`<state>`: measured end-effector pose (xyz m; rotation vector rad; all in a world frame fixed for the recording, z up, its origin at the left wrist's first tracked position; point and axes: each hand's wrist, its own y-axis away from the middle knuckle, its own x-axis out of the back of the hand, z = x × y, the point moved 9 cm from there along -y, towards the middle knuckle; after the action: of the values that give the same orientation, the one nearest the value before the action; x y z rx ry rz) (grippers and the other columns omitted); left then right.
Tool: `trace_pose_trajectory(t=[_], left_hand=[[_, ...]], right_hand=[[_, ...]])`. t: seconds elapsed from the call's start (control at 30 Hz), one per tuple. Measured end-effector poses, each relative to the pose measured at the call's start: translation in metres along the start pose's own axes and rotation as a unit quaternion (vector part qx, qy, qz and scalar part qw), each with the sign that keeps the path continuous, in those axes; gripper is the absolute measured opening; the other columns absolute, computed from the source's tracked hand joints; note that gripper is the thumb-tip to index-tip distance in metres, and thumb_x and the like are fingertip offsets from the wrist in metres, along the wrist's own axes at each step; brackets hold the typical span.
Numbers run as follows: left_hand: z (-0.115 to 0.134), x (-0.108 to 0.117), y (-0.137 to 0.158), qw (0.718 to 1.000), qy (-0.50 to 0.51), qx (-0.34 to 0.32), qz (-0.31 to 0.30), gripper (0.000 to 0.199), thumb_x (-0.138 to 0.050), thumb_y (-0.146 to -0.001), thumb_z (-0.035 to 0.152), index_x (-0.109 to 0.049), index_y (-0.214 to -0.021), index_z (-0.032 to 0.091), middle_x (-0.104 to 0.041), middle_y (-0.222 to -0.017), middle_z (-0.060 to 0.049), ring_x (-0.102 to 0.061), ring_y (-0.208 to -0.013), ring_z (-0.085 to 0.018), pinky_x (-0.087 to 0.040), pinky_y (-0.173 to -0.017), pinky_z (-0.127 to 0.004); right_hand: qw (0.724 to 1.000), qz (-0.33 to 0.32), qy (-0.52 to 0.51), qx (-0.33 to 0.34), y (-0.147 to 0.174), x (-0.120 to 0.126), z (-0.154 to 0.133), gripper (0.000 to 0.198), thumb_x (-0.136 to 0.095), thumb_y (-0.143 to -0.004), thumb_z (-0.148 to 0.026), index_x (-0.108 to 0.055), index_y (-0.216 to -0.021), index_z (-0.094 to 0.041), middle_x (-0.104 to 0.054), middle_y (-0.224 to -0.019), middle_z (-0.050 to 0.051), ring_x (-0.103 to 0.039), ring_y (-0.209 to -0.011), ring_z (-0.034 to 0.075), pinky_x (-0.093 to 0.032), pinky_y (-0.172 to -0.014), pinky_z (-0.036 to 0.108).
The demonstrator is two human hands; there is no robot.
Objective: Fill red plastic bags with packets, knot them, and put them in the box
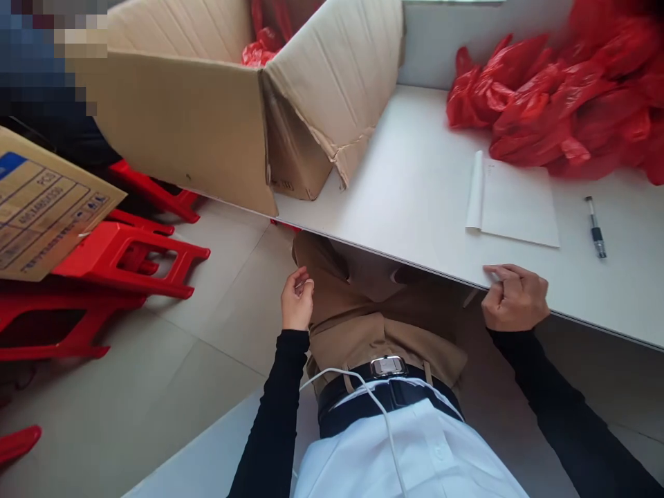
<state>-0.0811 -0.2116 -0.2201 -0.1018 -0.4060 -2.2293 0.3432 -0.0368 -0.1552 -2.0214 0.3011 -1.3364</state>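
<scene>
My left hand (297, 300) hangs in the air beside my left thigh, below the table edge. Its fingers are loosely curled in towards the thumb, with nothing visible in them. My right hand (515, 299) rests on the front edge of the white table (415, 180), index finger stretched along the top and the others folded under. Just beyond it lies a white notepad (520, 200), its cover rolled back on the left side. To the right of the pad is a capped black pen (595, 228). Neither hand touches the pad or pen.
A large open cardboard box (191, 117) stands at the table's left, with red plastic bags (262, 47) inside. More red bags (565, 104) are heaped at the back right. Red stools (129, 256) and a printed carton (46, 207) stand left. A person (46, 90) is at upper left.
</scene>
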Motion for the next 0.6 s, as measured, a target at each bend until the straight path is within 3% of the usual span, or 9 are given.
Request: trace_pose_trajectory(t=[0.2,0.27,0.33,0.4,0.5,0.53,0.6], left_hand=[[-0.007,0.002,-0.001,1.000,0.024,-0.001,0.020,0.033,-0.059,-0.088,0.019,-0.060,-0.122,0.016,-0.065,-0.118,-0.011,-0.067,-0.097,-0.019,-0.056,-0.086,-0.036],[0.003,0.004,-0.004,0.999,0.034,-0.012,0.025,0.037,-0.055,-0.088,0.019,-0.058,-0.124,0.016,-0.063,-0.123,-0.013,-0.066,-0.103,-0.020,-0.055,-0.090,-0.035],[0.033,0.007,0.002,0.998,0.052,-0.037,0.015,0.040,-0.055,-0.087,0.020,-0.057,-0.126,0.015,-0.062,-0.127,-0.014,-0.065,-0.109,-0.022,-0.054,-0.093,-0.037],[0.084,0.004,0.024,0.994,0.070,-0.079,-0.041,0.040,-0.058,-0.087,0.024,-0.060,-0.126,0.017,-0.064,-0.125,-0.011,-0.065,-0.110,-0.023,-0.054,-0.096,-0.038],[0.171,-0.017,0.098,0.951,0.043,-0.175,-0.251,0.030,-0.049,-0.096,0.033,-0.070,-0.118,0.036,-0.068,-0.124,-0.002,-0.065,-0.113,-0.024,-0.053,-0.101,-0.043],[0.187,-0.024,0.126,0.929,0.035,-0.175,-0.323,0.029,-0.049,-0.095,0.040,-0.073,-0.111,0.045,-0.068,-0.123,0.000,-0.064,-0.116,-0.026,-0.055,-0.099,-0.045],[0.206,-0.022,0.161,0.916,0.061,-0.180,-0.352,0.036,-0.056,-0.078,0.069,-0.069,-0.109,0.058,-0.073,-0.106,-0.002,-0.067,-0.111,-0.032,-0.063,-0.073,-0.047]], right_hand=[[1.000,0.017,-0.005,0.015,0.006,0.002,0.010,0.042,-0.049,-0.076,0.001,-0.077,-0.100,-0.019,-0.072,-0.103,0.013,-0.066,-0.096,0.032,-0.047,-0.075,0.041],[1.000,0.019,-0.003,0.019,0.008,0.002,0.010,0.043,-0.049,-0.074,0.001,-0.077,-0.100,-0.018,-0.072,-0.102,0.013,-0.066,-0.096,0.032,-0.048,-0.076,0.042],[0.999,0.017,0.002,0.030,0.009,0.003,0.008,0.041,-0.050,-0.076,0.000,-0.077,-0.101,-0.018,-0.072,-0.102,0.014,-0.067,-0.096,0.033,-0.049,-0.078,0.043],[0.999,0.014,0.010,0.044,0.010,0.004,0.003,0.038,-0.052,-0.079,-0.003,-0.076,-0.104,-0.020,-0.072,-0.103,0.013,-0.068,-0.096,0.033,-0.050,-0.081,0.043],[0.998,0.011,0.027,0.058,0.008,0.004,-0.005,0.037,-0.054,-0.082,-0.008,-0.074,-0.108,-0.026,-0.073,-0.104,0.011,-0.068,-0.091,0.033,-0.051,-0.080,0.042],[0.998,0.010,0.031,0.060,0.007,0.003,-0.008,0.037,-0.055,-0.083,-0.008,-0.073,-0.108,-0.027,-0.073,-0.105,0.010,-0.068,-0.090,0.032,-0.052,-0.079,0.041],[0.998,0.007,0.036,0.060,0.006,0.000,-0.012,0.036,-0.055,-0.084,-0.009,-0.072,-0.108,-0.029,-0.073,-0.105,0.008,-0.068,-0.090,0.030,-0.053,-0.078,0.039]])
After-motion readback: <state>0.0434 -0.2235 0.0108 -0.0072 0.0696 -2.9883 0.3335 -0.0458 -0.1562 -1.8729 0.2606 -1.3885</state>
